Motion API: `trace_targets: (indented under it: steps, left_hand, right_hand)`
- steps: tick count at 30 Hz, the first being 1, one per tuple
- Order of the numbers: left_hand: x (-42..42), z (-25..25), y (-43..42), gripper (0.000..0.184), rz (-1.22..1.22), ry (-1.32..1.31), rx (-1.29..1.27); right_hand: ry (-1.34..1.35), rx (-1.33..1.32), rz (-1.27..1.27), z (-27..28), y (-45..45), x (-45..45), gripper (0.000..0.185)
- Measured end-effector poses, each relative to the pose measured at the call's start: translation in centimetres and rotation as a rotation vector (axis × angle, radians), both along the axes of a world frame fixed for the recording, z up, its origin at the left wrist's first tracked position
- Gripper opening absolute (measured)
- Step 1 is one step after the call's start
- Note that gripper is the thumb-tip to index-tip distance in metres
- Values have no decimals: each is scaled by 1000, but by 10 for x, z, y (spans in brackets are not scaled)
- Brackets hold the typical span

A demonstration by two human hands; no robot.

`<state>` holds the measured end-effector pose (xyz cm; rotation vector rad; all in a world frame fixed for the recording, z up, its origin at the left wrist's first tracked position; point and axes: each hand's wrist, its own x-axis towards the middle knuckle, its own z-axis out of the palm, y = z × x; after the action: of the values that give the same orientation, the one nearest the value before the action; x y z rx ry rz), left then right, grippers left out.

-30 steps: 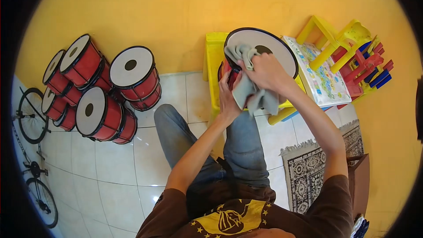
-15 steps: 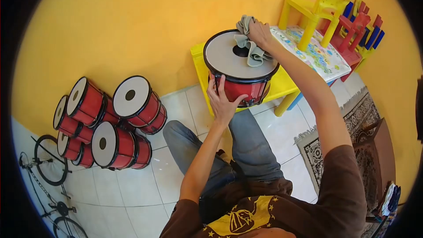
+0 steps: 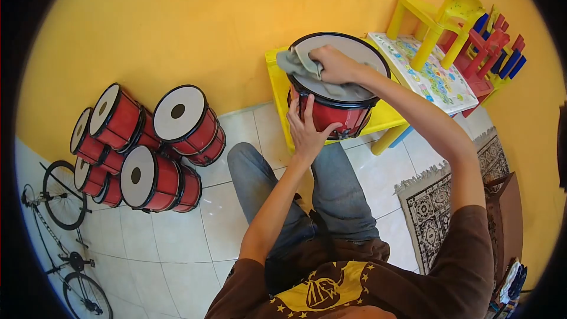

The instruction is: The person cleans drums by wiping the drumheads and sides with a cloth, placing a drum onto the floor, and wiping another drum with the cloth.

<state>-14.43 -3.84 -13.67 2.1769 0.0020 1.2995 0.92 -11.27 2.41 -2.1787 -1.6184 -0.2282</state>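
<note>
A red drum (image 3: 339,117) with a black rim and a pale head stands on a yellow plastic table (image 3: 276,77). My right hand (image 3: 335,65) is closed on a grey-green cloth (image 3: 300,64), which lies bunched over the left part of the drumhead and its rim. The dark round patch in the middle of the drumhead is hidden by my hand and forearm. My left hand (image 3: 308,129) rests against the near left side of the red shell, thumb and fingers spread apart.
Several red drums (image 3: 156,178) are stacked on the tiled floor to the left, with a bicycle (image 3: 65,201) beyond them. A patterned white table (image 3: 428,74) bearing a yellow chair (image 3: 460,12) adjoins on the right. A fringed rug (image 3: 431,218) lies on the right.
My right hand has drawn the cloth from the far right side of the drumhead to its left side. The left hand stays on the shell. The whole view has shifted slightly.
</note>
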Motion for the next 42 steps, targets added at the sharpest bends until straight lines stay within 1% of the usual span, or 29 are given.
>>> trace_targets:
  steps: [2, 5, 8, 9, 12, 13, 16, 17, 20, 23, 26, 29, 32, 35, 38, 41, 42]
  left_hand:
    - [1, 0, -1, 112, 7, 14, 2]
    - [-1, 1, -1, 110, -6, 3, -3]
    - [-2, 8, -1, 109, -5, 7, -18]
    - [-3, 9, -1, 108, -3, 18, -19]
    - [-4, 9, 0, 108, -10, 22, -31]
    - [-3, 9, 1, 108, -15, 30, -29]
    - [-2, 8, 4, 108, -21, 40, -14]
    - [-1, 7, 5, 107, -16, 33, -4]
    - [-1, 3, 6, 107, -14, 37, -3]
    - [2, 4, 6, 106, -26, 11, 7]
    - [1, 4, 8, 106, -35, -6, 6]
    - [1, 6, 10, 106, -40, -17, 12]
    - [0, 3, 9, 106, -47, -8, -5]
    - [0, 3, 7, 107, -48, -10, -18]
    - [-2, 5, 7, 107, -31, 17, -27]
    - [-3, 8, 4, 106, -29, 30, -51]
    - [-4, 8, 4, 106, -32, 30, -61]
  right_hand:
    - [10, -11, 105, 13, -13, -29, 24]
    - [-7, -37, 86, 21, -30, -61, 34]
    - [-223, 57, 87, 6, -24, -48, 39]
    - [-266, 55, 41, -4, -14, -35, 39]
    - [-317, -40, -140, -8, 14, 3, 40]
    - [-318, -56, -214, -6, 23, 15, 37]
    - [-376, -224, -461, -1, 37, 44, 35]
    - [-447, -231, -527, -4, 35, 51, 30]
    - [-405, -411, -673, -3, 7, 73, 27]
    - [-494, -559, -702, -1, -37, 70, 26]
    - [-447, -679, -696, 23, -66, 24, 30]
    - [-186, -765, -629, 51, -78, -21, 34]
    - [92, -879, -450, 86, -59, -66, 41]
    - [129, -813, -331, 81, -32, -72, 44]
    - [220, -477, -293, 58, 6, -61, 48]
    - [245, -181, -264, 16, 52, -7, 52]
    - [213, -153, -325, 17, 64, 4, 54]
